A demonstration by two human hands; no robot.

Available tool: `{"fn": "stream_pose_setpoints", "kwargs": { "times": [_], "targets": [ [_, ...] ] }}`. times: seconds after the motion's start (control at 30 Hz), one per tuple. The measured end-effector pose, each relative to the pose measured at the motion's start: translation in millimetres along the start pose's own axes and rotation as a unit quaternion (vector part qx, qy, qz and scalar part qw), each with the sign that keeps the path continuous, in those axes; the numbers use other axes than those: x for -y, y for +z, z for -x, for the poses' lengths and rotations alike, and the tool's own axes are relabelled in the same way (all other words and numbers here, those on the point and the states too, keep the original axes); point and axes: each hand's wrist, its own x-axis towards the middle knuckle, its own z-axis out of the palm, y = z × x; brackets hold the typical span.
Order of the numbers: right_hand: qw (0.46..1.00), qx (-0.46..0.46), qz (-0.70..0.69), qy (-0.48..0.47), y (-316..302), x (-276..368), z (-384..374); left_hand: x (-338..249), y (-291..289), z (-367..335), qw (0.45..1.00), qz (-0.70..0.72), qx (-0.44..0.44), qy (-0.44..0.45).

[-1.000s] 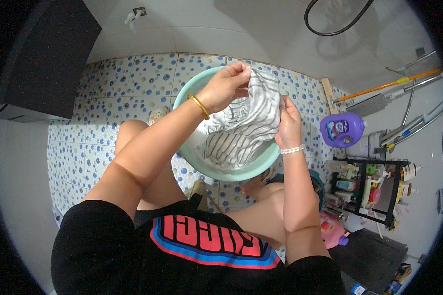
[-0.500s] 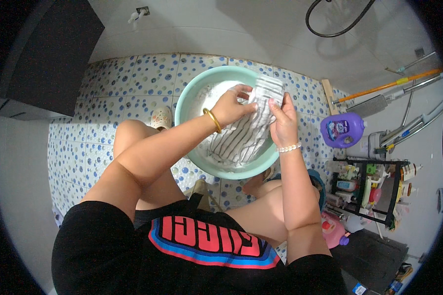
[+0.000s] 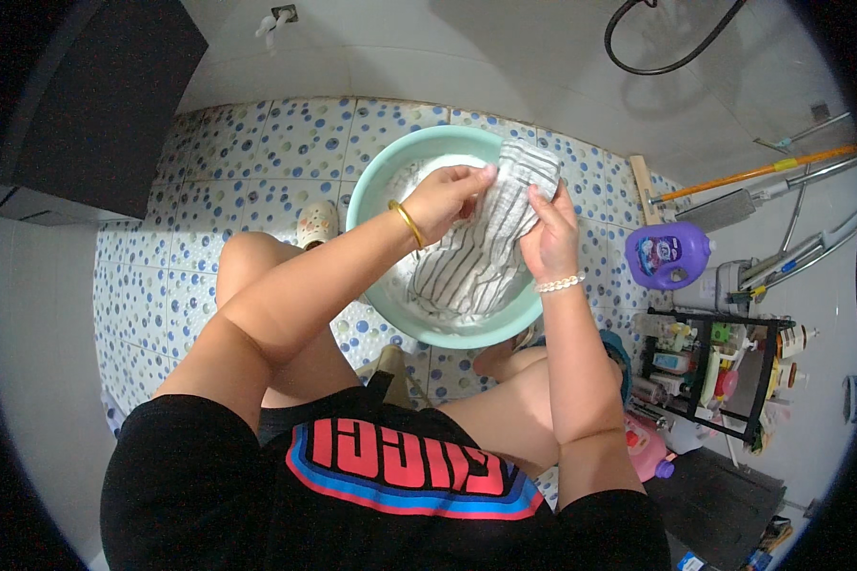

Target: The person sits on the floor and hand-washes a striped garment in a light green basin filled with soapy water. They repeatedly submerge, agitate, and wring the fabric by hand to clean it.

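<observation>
Head view: the mint basin (image 3: pixel 448 141) stands on the dotted floor (image 3: pixel 224 238) between the person's legs, and serves as landmark. The striped cloth (image 3: pixel 468 266) is in it, its lower folds lying in what appears to be white foam (image 3: pixel 402 285), its upper end raised across the basin's far right rim. The right hand (image 3: pixel 552 238), at the basin's right side, grasps that end, thumb on the near face and fingers behind. The left hand (image 3: pixel 445 200), above the basin's middle, has its fingertips at the cloth's left edge; whether they pinch the fabric or merely touch it cannot be told. To the basin's left is a pale clog (image 3: pixel 316 225); to its right, a purple jug (image 3: pixel 681 236) and, nearer the person, a black rack (image 3: pixel 705 322) of bottles. For good handling, the right hand would best stay firm as anchor while the left takes a short fold close by; the raised end, judged likely to drip, is better kept inside the rim, with the slack spread flat so that no crease is missed
</observation>
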Motion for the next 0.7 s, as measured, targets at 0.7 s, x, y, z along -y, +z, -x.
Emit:
{"fn": "stream_pose_setpoints", "kwargs": {
  "times": [0.7],
  "targets": [
    [0.981,-0.097,0.117,-0.124,-10,11,-12,-17,-15,-2,0.993,0.076,0.076,0.048]
  ]
}}
